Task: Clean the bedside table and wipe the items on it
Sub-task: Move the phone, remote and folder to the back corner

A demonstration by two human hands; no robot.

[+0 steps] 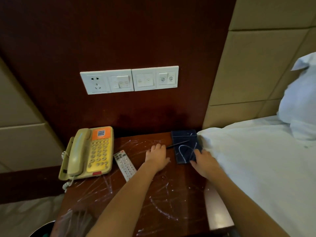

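Note:
The dark wooden bedside table is streaked with white powdery marks. A yellow corded telephone stands at its left, and a white remote control lies beside it. At the back right lies a dark blue folded cloth with white lines on it. My left hand rests on the table with its fingers bent, touching the end of a thin dark stick that lies across the cloth. My right hand lies on the cloth's near right corner; whether its fingers pinch the cloth I cannot tell.
A bed with white sheets and a pillow borders the table on the right. A white switch and socket panel sits on the dark wall. A bin with a clear plastic liner stands at the lower left.

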